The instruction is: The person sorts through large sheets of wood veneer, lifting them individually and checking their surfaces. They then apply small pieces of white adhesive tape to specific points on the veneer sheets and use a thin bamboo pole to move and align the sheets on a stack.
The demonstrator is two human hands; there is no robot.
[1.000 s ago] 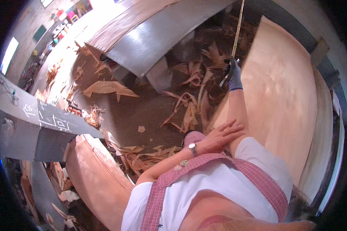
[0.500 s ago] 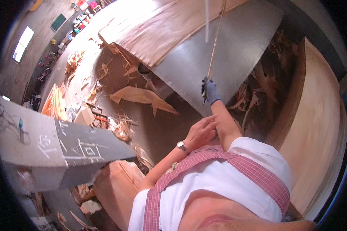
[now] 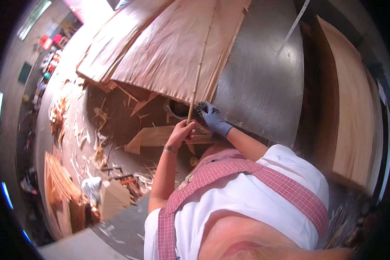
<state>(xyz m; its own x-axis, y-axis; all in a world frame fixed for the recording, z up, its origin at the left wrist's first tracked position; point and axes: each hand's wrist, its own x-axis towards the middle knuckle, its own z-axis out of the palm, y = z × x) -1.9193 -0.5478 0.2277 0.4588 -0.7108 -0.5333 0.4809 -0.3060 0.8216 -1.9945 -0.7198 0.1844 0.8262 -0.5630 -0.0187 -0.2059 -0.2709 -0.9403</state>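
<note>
A long thin bamboo stick [image 3: 199, 65] slants up and away over the pale wood veneer sheets [image 3: 160, 52]. My bare left hand [image 3: 180, 133], with a watch at the wrist, is closed round its lower end. Just right of the stick, my right hand [image 3: 211, 116] wears a blue-grey glove with dark fingertips. Its fingers are curled at the near corner of the veneer stack, beside the grey metal tabletop [image 3: 264, 82]. What they hold, if anything, is hidden. Below the stack's near edge, a round bucket-like container [image 3: 177, 109] shows in part.
Torn veneer pieces [image 3: 149, 138] and scraps litter the floor in front and to the left. A tall stack of veneer sheets [image 3: 355, 112] stands at the right. At the lower left are a bundle of wood strips [image 3: 58, 182] and a grey surface [image 3: 121, 232].
The stick has passed from my gloved right hand to my left, which was by my right forearm. My right hand has drawn back toward the veneer's corner. The view has swung left.
</note>
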